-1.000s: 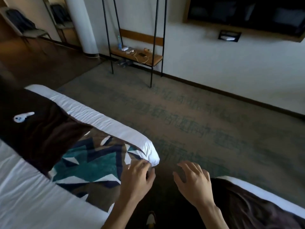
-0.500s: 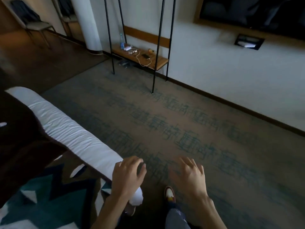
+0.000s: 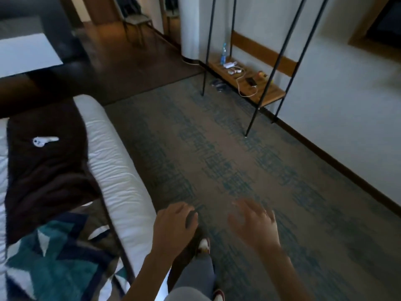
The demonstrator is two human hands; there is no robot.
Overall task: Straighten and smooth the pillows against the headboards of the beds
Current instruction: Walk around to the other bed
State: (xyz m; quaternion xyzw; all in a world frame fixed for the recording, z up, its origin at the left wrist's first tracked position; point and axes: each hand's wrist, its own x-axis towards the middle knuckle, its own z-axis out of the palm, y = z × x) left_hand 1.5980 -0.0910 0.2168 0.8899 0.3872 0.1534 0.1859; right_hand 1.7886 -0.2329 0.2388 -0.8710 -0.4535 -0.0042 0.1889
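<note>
I look down at the foot end of a bed [image 3: 117, 170] with white linen on my left. A dark brown throw [image 3: 45, 172] and a teal, navy and white patterned runner [image 3: 56, 261] lie across it. No pillow and no headboard are in view. My left hand [image 3: 173, 227] hovers just past the bed's corner, fingers loosely curled, holding nothing. Over the carpet to its right, my right hand [image 3: 253, 222] is blurred, its fingers spread and empty.
A small white object [image 3: 44, 141] lies on the brown throw. A black metal rack with a low wooden shelf [image 3: 245, 80] holding a bottle, cables and a phone stands by the far wall. Patterned carpet [image 3: 238, 170] fills the floor. My shoes [image 3: 205, 245] show below.
The view has swung left, so more of the bed and a dark wooden floor now show. My left hand has come off the bed's white corner. Both hands stay empty.
</note>
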